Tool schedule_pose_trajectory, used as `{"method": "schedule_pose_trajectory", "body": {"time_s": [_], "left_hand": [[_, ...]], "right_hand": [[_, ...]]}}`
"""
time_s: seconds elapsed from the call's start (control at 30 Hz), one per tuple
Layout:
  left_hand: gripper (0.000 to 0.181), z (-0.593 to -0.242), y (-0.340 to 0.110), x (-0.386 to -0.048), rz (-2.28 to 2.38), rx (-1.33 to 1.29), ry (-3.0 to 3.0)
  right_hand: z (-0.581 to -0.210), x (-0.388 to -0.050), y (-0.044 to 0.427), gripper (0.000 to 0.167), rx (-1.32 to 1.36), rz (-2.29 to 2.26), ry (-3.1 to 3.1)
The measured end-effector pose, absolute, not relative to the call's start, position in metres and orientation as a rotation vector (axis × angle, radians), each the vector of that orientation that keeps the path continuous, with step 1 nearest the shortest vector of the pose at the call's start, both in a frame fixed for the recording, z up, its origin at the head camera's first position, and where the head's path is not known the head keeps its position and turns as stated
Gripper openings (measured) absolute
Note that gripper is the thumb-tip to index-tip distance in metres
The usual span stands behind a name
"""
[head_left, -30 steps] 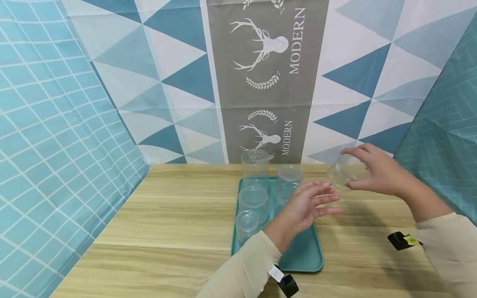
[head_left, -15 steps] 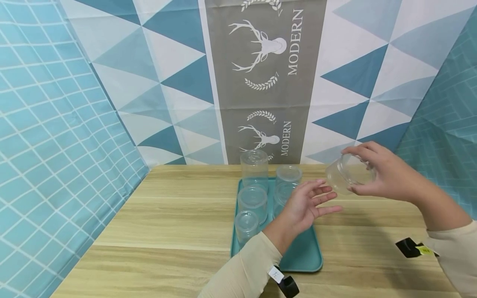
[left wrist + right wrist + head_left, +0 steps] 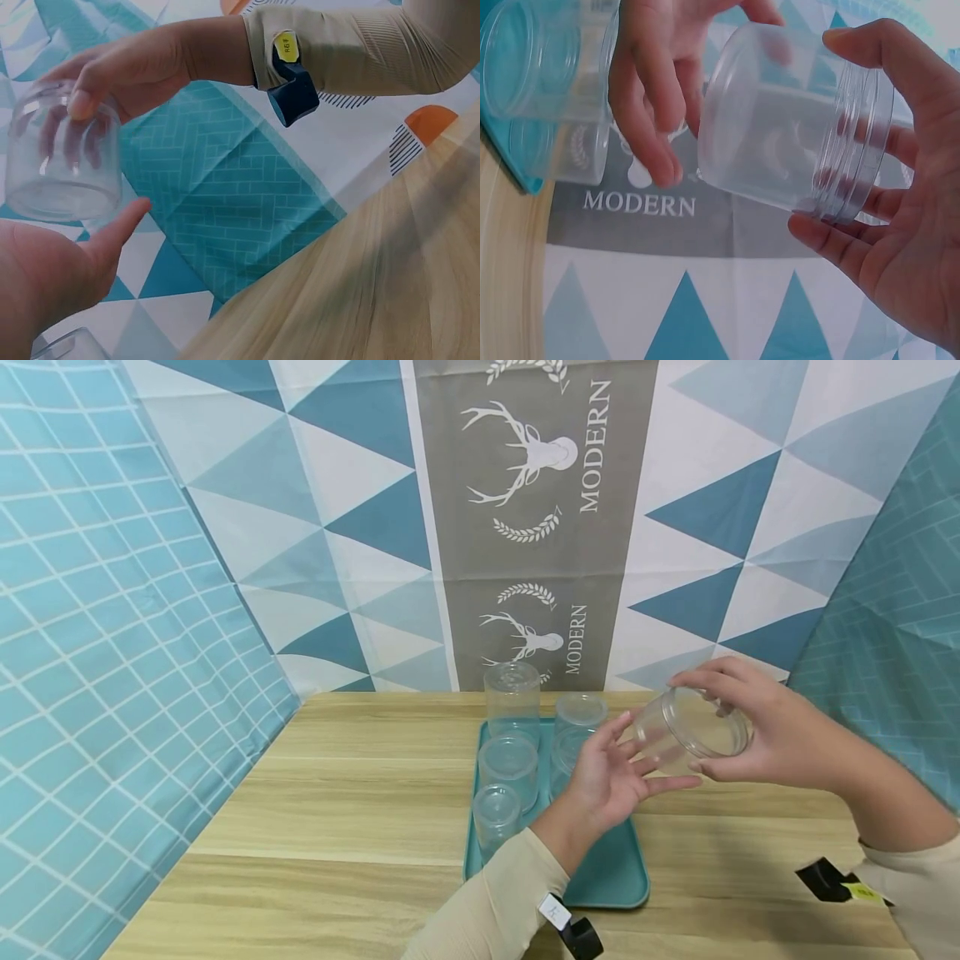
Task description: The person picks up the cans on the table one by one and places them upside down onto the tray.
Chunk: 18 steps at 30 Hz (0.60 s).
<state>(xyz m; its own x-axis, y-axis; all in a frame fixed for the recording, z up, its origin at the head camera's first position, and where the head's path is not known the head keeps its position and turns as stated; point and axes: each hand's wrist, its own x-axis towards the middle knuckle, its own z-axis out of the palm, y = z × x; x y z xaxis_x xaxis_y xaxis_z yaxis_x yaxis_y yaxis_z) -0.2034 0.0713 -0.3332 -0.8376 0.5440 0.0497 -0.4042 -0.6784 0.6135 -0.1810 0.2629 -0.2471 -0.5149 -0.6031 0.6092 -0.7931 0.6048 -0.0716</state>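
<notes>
My right hand [image 3: 780, 731] grips a clear plastic jar [image 3: 686, 731] round its threaded mouth, above the table. The jar tilts, its mouth facing right and its base facing my left hand [image 3: 609, 781]. My left hand is spread palm up, fingers mostly straight, close by the base. In the right wrist view the jar [image 3: 772, 135] shows its screw thread against the right palm, and I see nothing inside. Whether the left fingertips touch it is hard to tell. Behind and left of the left hand, a teal tray [image 3: 607, 881] bears several more clear jars, mouths down.
A tall jar [image 3: 512, 700] stands at the tray's back left, a medium jar [image 3: 508, 772] and a small jar [image 3: 497, 818] before it. Two jars on the right are partly hidden by my left hand. Wooden table [image 3: 322, 827] surrounds the tray; patterned cloth hangs behind.
After a slight shift right, my right hand has brought the jar left and down, closer to the left hand. The left fingers have spread a little more; the tray jars stay put.
</notes>
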Motion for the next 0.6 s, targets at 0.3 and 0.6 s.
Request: {"method": "schedule_pose_trajectory", "body": {"time_s": [0.3, 0.6], "left_hand": [[0.049, -0.332, 0.069, -0.200, 2.371, 0.520, 0.768], [0.044, -0.325, 0.067, -0.193, 2.411, 0.490, 0.845]], "right_hand": [[-0.246, -0.170, 0.256, 0.093, 1.149, 0.481, -2.277], [-0.245, -0.166, 0.254, 0.095, 1.189, 0.524, -2.292]]}}
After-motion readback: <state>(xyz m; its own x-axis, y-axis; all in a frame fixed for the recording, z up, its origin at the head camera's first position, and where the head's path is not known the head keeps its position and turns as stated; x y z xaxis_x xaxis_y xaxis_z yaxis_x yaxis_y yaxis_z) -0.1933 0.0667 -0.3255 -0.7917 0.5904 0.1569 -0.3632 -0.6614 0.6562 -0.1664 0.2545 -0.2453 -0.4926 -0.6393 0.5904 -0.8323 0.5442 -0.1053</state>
